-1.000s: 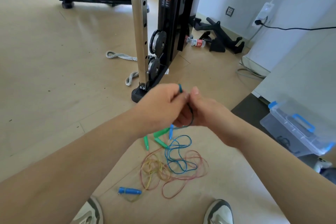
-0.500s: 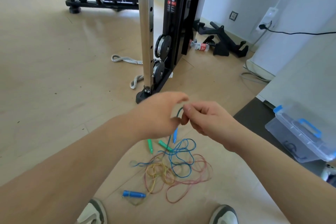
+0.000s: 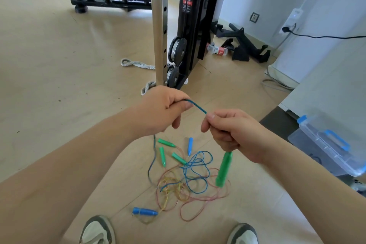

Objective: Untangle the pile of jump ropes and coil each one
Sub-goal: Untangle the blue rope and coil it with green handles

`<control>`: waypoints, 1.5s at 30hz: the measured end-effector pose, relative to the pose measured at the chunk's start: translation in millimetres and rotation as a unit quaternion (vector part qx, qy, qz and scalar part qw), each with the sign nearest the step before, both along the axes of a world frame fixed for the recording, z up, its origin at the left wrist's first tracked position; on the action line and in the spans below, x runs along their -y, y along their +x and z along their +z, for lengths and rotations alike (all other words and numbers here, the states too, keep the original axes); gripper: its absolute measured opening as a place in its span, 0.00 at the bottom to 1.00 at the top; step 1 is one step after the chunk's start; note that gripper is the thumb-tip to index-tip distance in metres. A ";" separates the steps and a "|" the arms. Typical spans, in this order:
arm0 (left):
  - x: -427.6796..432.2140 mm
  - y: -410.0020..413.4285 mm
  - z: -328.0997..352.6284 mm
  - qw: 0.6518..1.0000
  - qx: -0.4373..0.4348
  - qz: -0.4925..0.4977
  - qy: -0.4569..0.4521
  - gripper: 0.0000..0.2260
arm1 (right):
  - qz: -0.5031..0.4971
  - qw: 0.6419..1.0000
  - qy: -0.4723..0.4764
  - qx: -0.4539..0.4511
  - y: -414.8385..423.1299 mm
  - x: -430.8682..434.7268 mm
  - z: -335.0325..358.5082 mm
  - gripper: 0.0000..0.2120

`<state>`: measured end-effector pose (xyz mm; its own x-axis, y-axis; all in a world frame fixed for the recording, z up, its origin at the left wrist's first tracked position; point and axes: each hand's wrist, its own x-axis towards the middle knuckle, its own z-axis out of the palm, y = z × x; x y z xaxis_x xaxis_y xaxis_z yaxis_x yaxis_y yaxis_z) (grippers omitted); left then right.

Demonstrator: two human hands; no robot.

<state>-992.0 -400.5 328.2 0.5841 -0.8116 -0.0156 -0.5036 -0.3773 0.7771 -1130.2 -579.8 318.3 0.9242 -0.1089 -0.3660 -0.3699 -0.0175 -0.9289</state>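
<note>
Left fingers: I am pinching the teal rope [image 3: 198, 107] between the thumb and curled fingers [image 3: 178, 103] of my left hand [image 3: 164, 111], which I am holding up above the pile [image 3: 190, 182].
Right fingers: my right hand [image 3: 233, 132] is gripping the same rope, its fingers [image 3: 213, 117] curling round it, above the right half of the pile.
Span: the short stretch of rope is arching slightly between my two hands.
Green handle [image 3: 223, 170]: it is hanging straight down from under my right hand, in front of the right edge of the pile.
Trailing strand [image 3: 153, 156]: it is dropping from under my left hand and running into the left side of the pile.
Pile: blue, red and yellow ropes are lying looped over one another on the floor.
Loose handles: three small green handles [image 3: 162, 156] and one blue handle [image 3: 190, 145] are lying just beyond the pile; a second blue handle [image 3: 145, 211] is lying at its near left edge.
Shoes [image 3: 98, 231]: they are standing nearer to me than the pile, one on each side.
Clear bin [image 3: 326, 144]: it is sitting well to the right of the pile, blue latches showing.
Cable machine [image 3: 159, 25]: it is standing well beyond the pile.
</note>
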 end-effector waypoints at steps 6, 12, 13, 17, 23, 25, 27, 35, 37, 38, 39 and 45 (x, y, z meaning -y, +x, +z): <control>6.9 -11.8 -18.9 0.994 0.026 -0.035 0.095 0.14 | -0.002 1.000 0.014 0.011 2.2 -8.3 -0.5 0.18; 10.5 -11.9 -17.0 0.996 0.059 -0.038 0.057 0.09 | -0.035 0.998 0.041 -0.013 0.7 -5.8 0.4 0.17; 10.7 -11.8 -17.5 0.997 0.051 -0.037 0.048 0.08 | -0.037 0.997 0.060 -0.017 0.5 -5.2 1.7 0.16; 10.6 -13.0 -18.9 0.999 0.016 -0.023 0.031 0.06 | -0.132 0.974 0.186 0.006 1.7 -3.4 10.2 0.16; 21.4 -49.7 -24.0 0.968 0.134 -0.125 0.169 0.11 | -0.223 0.937 0.247 0.111 8.5 -0.8 3.4 0.14; 26.3 -61.3 -23.1 0.962 0.150 -0.145 0.176 0.16 | -0.236 0.964 0.042 0.116 9.1 0.1 -7.0 0.13; 27.3 -60.6 -15.8 0.970 0.141 -0.131 0.147 0.15 | -0.210 0.958 -0.141 0.134 6.0 1.8 -13.0 0.20; 14.1 -20.6 -4.0 0.989 0.082 0.018 -0.119 0.06 | -0.051 0.987 -0.121 0.091 -4.3 3.2 -1.2 0.09; 11.8 -13.8 -9.1 0.989 0.066 0.021 -0.127 0.07 | -0.021 0.990 -0.124 0.065 -4.2 0.3 1.6 0.09; 11.0 -11.7 -11.0 0.990 0.064 0.021 -0.121 0.08 | -0.015 0.990 -0.129 0.056 -3.8 -0.6 3.0 0.09; 10.3 -9.2 -14.3 0.992 0.067 0.019 -0.109 0.09 | -0.014 0.990 -0.126 0.053 -3.6 -1.0 3.4 0.10; 7.5 -20.5 -33.2 0.984 0.155 -0.043 0.078 0.08 | -0.124 0.984 0.085 0.094 2.5 -14.4 12.2 0.12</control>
